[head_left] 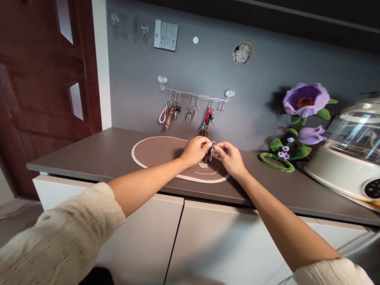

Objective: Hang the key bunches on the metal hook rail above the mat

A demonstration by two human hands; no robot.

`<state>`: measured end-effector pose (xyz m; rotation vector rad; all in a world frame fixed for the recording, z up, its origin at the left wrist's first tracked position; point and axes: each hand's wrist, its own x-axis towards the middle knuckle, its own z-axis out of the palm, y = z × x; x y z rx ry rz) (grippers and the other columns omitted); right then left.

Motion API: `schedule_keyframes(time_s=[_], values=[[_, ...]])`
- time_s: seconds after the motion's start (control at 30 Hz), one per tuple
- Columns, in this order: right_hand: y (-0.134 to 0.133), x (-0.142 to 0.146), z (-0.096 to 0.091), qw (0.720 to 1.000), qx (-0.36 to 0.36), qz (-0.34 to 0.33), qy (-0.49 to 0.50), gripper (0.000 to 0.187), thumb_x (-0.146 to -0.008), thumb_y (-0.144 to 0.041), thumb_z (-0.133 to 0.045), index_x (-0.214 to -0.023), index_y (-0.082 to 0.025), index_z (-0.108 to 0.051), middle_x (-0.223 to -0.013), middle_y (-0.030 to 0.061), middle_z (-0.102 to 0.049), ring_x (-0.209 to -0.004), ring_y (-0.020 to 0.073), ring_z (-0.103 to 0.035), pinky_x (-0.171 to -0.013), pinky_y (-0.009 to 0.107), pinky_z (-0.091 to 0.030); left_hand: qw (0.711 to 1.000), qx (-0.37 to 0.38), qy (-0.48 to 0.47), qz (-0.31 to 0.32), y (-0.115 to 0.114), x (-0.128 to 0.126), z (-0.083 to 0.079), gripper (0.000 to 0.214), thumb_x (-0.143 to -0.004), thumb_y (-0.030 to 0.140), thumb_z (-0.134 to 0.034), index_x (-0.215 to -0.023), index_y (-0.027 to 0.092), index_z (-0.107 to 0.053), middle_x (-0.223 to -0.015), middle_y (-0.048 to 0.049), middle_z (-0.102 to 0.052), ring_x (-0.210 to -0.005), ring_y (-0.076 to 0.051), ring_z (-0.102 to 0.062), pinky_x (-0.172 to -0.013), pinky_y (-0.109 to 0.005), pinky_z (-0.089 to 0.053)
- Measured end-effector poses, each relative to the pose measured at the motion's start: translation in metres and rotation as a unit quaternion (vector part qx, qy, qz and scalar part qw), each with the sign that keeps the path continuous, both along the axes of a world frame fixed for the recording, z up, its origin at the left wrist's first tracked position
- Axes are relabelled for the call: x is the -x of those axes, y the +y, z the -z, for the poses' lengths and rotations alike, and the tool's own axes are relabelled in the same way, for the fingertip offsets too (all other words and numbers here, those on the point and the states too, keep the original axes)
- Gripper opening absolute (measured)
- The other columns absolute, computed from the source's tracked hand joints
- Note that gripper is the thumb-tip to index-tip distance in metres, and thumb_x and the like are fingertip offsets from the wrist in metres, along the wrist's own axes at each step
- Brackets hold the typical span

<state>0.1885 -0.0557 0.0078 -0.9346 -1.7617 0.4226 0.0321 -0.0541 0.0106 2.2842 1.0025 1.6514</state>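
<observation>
Above a brown oval mat (159,154) my two hands meet at a small bunch of keys (210,154) on a metal ring. My left hand (196,150) pinches the ring from the left, thumb and fingers together. From the other side, my right hand (228,157) pinches it as well. The keys hang down between the hands. Just behind, a clear hook rail (194,95) on the wall carries several key bunches, among them one with a pink loop (163,115) and one with a red strap (207,115).
A purple flower ornament (306,101) stands on the counter (100,156) to the right, beside a white appliance with a clear cover (348,174). White cabinet doors (137,240) lie below the counter edge. A dark red door (36,102) is at the left.
</observation>
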Motion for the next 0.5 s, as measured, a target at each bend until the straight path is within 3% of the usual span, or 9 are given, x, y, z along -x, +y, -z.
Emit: schedule_keyframes(time_s=[0.23, 0.37, 0.5], values=[[0.005, -0.001, -0.005, 0.998, 0.032, -0.013, 0.051, 0.032, -0.068, -0.049, -0.058, -0.073, -0.017, -0.054, -0.065, -0.0015, -0.053, -0.061, 0.0115, -0.049, -0.061, 0.026, -0.043, 1.0, 0.01, -0.009, 0.004, 0.003, 0.001, 0.002, 0.023, -0.083, 0.031, -0.045, -0.08, 0.015, -0.062, -0.077, -0.0034, -0.063, -0.07, -0.011, -0.054, -0.068, -0.023, -0.042], [0.013, -0.005, -0.009, 0.997, 0.032, 0.005, 0.063, 0.03, -0.068, -0.047, -0.058, -0.071, -0.017, -0.054, -0.063, -0.0022, -0.052, -0.059, 0.0108, -0.048, -0.062, 0.027, -0.041, 0.999, -0.009, 0.017, -0.03, 0.007, 0.003, 0.003, 0.03, -0.085, 0.035, -0.042, -0.078, 0.015, -0.062, -0.075, -0.0033, -0.062, -0.07, -0.012, -0.053, -0.068, -0.024, -0.04], [0.022, -0.004, -0.016, 0.997, 0.004, 0.026, 0.07, 0.029, -0.069, -0.045, -0.057, -0.07, -0.017, -0.053, -0.061, -0.0021, -0.05, -0.058, 0.0106, -0.046, -0.062, 0.027, -0.04, 0.996, -0.011, 0.051, -0.069, 0.011, 0.005, 0.005, 0.025, -0.085, 0.029, -0.041, -0.077, 0.016, -0.061, -0.075, -0.0033, -0.062, -0.072, -0.013, -0.053, -0.069, -0.025, -0.039]])
